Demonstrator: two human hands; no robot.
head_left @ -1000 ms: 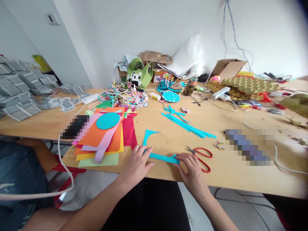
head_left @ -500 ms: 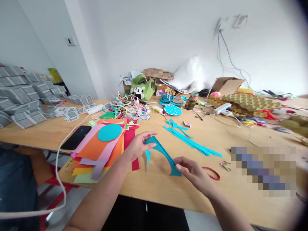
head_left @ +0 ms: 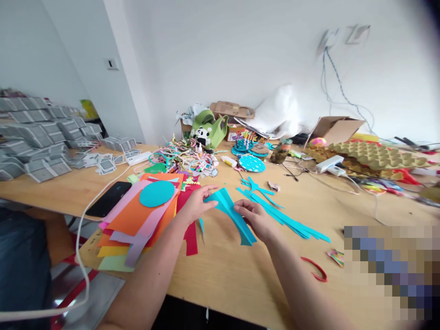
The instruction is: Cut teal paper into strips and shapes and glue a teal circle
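My left hand (head_left: 199, 204) pinches the upper left end of a folded blue paper piece (head_left: 231, 211) with curved cut edges. Closed on the right edge of the same paper is my right hand (head_left: 252, 215), thumb and fingers pressed together. The paper is held tilted above the table, its fold partly spread. A small pointed blue scrap (head_left: 201, 225) lies by my left wrist. Several long blue paper strips (head_left: 287, 216) lie to the right of my right hand. On the left, a blue paper circle (head_left: 157, 194) rests on a stack of coloured paper (head_left: 129, 219).
A black phone (head_left: 108, 199) lies left of the stack, near a white cable (head_left: 82, 243). Tangled craft bits (head_left: 184, 158) and a green panda bag (head_left: 211, 130) stand behind. A red loop (head_left: 316, 269) lies at right. Egg trays (head_left: 374, 155) sit at the back right. Another person's arm (head_left: 57, 236) is at left.
My right hand has moved up and left along the blue paper. The folded paper now looks wider, its layers spread apart. The view has shifted slightly.
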